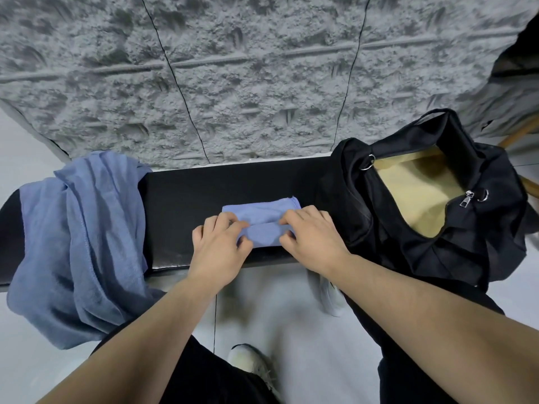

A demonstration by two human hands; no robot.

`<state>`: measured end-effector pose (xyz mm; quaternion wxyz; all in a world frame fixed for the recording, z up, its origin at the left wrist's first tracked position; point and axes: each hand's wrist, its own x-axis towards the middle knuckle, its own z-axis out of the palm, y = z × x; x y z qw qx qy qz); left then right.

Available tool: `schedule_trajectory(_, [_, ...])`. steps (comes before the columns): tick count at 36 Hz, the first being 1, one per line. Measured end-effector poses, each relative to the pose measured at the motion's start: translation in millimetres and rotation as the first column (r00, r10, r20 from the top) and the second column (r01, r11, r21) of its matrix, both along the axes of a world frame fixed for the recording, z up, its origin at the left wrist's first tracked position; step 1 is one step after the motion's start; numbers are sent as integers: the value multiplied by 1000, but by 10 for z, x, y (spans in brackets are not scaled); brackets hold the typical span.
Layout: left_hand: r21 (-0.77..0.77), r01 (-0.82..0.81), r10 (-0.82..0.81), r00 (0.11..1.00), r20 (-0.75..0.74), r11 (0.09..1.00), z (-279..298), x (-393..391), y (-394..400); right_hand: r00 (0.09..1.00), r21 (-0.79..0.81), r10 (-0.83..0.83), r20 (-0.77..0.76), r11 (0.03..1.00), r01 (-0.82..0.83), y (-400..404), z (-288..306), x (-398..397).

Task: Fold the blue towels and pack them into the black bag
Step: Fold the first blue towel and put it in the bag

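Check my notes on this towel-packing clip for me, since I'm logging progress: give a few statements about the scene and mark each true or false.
1. Both hands, left hand and right hand, grip the small folded towel. True.
2. The black bag is zipped closed. False: it gapes open, showing a tan lining.
3. The unfolded towels lie to the person's left, draped over the bench edge. True.
4. A blue towel already lies inside the bag. False: none is visible there.

Two blue towels, one folded [262, 220] and one loose [81, 240], on a glossy black bench [186, 199]; a black bag [408, 205] (tan lining, silver zip) beside a mottled grey wall [233, 83]; pale floor [291, 316].
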<state>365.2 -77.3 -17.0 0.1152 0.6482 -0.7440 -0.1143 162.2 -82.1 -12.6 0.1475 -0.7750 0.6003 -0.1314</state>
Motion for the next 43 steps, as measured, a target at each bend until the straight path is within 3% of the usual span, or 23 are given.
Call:
schedule_trajectory(4, [-77, -1, 2, 1000, 13, 997, -61, 3, -3, 999, -72, -39, -2, 997, 39, -46, -46, -8])
schedule_trajectory(11, [-235, 11, -32, 996, -88, 972, -38, 40, -47, 998, -212, -5, 56, 977, 16, -52, -52, 7])
schedule_trajectory(16, [-221, 68, -86, 994, -71, 973, -32, 69, -51, 995, -301, 87, -54, 948, -100, -41, -64, -29])
schedule_trajectory(23, [-154, 127, -124, 992, 28, 980, -47, 89, -55, 980, -233, 122, -155, 960, -156, -26, -157, -55])
schedule_trajectory(31, [-110, 96, -98, 995, -19, 989, 11, 83, -49, 992, -154, 122, -29, 980, -125, 11, -69, -10])
schedule_trajectory(37, [32, 103, -102, 994, -31, 994, 68, 95, 32, 989, -18, 141, -49, 990, -142, 87, -32, -17])
schedule_trajectory(43, [103, 50, -41, 996, -83, 993, 100, 46, 34, 991, 13, 92, -93, 996, -91, 92, -3, 25])
